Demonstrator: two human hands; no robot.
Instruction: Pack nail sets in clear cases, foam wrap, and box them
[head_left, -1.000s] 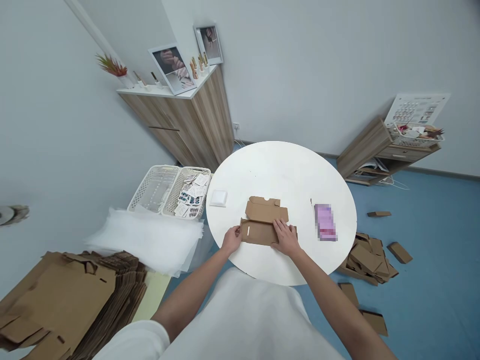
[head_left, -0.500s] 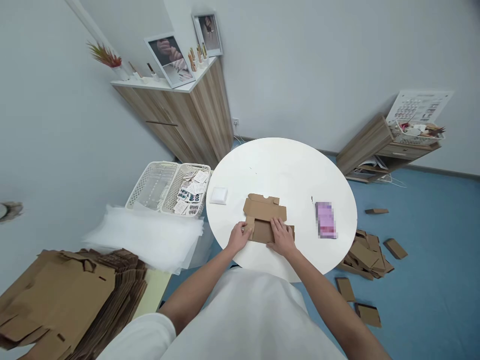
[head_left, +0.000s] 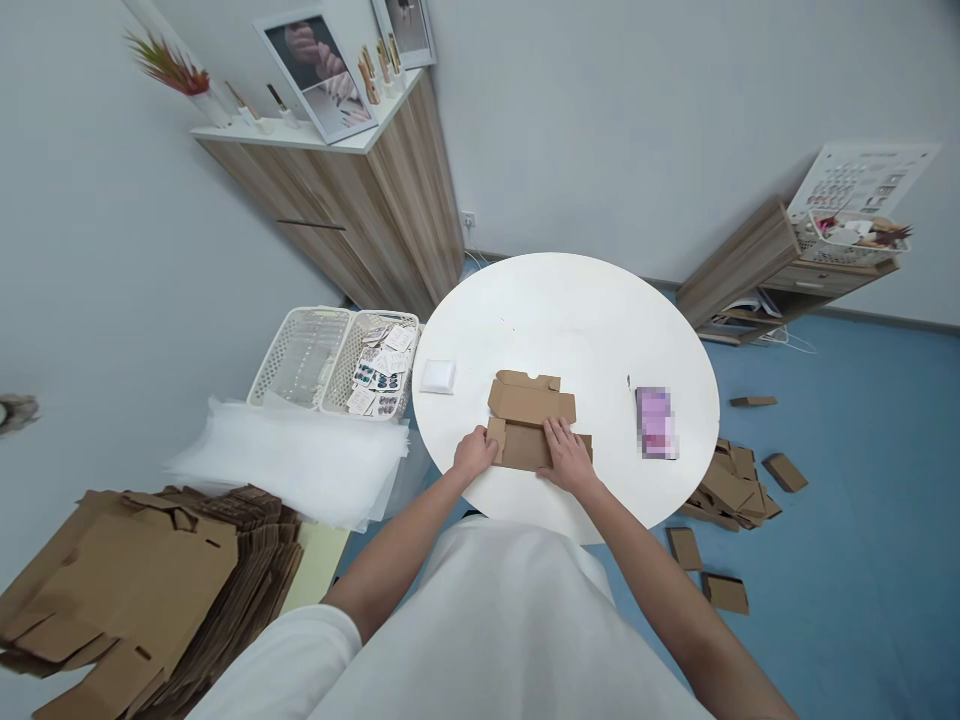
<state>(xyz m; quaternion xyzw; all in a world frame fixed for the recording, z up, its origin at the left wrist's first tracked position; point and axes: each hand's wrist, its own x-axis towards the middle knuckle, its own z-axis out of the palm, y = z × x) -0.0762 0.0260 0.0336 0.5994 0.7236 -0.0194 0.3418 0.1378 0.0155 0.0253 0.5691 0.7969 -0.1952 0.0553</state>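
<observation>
A partly folded brown cardboard box (head_left: 531, 404) lies on the white round table (head_left: 570, 310). Its far panel with tabs is spread out flat, while the near part forms a shallow tray. At the near left corner, my left hand (head_left: 475, 455) is closed on a side flap, its thumb against the cardboard. My right hand (head_left: 568, 457) rests over the right half of the box. Its fingers are stretched out and spread near the fold, and the thumb sits apart at the near edge. The palm side is hidden.
A small white packet (head_left: 438, 376) lies left on the table, a blurred purple pack (head_left: 656, 422) right. White baskets (head_left: 330, 395), translucent sheets (head_left: 292, 455) and stacked flat cardboard (head_left: 142, 580) stand at my left. Folded boxes (head_left: 731, 490) lie on the blue floor at right.
The whole view has shifted as my head tilts. My left fingers have curled closer round the left flap, which looks more upright. My right hand stays on the box.
</observation>
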